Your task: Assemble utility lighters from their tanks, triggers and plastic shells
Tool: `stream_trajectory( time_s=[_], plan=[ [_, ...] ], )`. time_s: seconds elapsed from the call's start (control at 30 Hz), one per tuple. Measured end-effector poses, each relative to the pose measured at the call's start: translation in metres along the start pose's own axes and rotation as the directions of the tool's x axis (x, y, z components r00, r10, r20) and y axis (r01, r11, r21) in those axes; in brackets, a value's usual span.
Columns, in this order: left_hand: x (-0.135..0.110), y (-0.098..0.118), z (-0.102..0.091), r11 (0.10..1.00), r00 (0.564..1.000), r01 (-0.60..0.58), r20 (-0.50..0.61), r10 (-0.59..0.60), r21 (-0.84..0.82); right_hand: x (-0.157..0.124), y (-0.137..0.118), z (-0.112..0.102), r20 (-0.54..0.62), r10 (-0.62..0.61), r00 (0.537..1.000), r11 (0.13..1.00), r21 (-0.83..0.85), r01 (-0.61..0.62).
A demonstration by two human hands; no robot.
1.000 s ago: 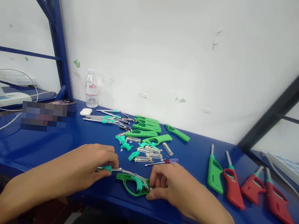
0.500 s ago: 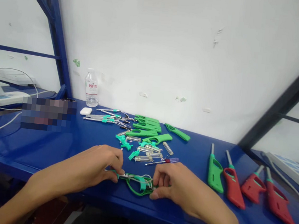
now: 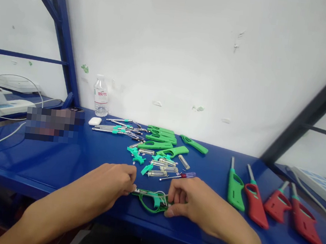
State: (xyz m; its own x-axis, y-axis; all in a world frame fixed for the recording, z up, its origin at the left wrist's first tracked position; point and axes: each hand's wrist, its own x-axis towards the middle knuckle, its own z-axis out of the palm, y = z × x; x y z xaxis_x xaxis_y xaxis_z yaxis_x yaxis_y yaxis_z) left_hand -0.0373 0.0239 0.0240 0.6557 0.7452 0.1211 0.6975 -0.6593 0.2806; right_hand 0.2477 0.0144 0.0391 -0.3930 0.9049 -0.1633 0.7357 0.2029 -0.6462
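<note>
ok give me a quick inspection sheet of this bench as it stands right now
surface: blue metal bench, glossy, no spills seen
things in hand: open green lighter shell with teal trigger and thin wires, lying near the bench's front edge
clutter: more green shells, metal rods, clear tubes, small screwdriver, one green lighter and three red lighters at right, water bottle, white case
hands: left hand pinches the shell's front end; right hand pinches its rear
cables: white cables at far left
surroundings: white wall, blue frame post
</note>
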Motion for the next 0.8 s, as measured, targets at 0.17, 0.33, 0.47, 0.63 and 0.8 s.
stream_trajectory(
  time_s=[0.17,0.33,0.47,0.63,0.8],
  plan=[
    [-0.002,0.006,0.004,0.994,1.000,0.011,-0.015,-0.010,0.107,-0.001,-0.001,0.000,-0.003,-0.009,1.000,1.000,-0.005,0.009],
    [-0.008,0.016,0.002,0.990,0.994,0.105,0.009,-0.107,0.097,-0.001,-0.001,0.000,0.002,-0.014,1.000,1.000,-0.012,0.014],
    [-0.009,0.031,-0.001,0.987,0.990,0.137,-0.026,-0.135,0.089,-0.002,-0.005,-0.002,-0.021,-0.061,0.998,0.994,-0.087,0.059],
    [0.003,0.035,0.002,0.997,0.998,0.067,-0.022,-0.066,0.047,-0.003,-0.009,-0.003,-0.069,-0.143,0.987,0.964,-0.234,0.123],
    [0.008,0.035,0.006,0.999,0.999,0.044,0.008,-0.044,-0.001,-0.005,-0.010,-0.006,-0.069,-0.189,0.979,0.953,-0.253,0.166]
  ],
)
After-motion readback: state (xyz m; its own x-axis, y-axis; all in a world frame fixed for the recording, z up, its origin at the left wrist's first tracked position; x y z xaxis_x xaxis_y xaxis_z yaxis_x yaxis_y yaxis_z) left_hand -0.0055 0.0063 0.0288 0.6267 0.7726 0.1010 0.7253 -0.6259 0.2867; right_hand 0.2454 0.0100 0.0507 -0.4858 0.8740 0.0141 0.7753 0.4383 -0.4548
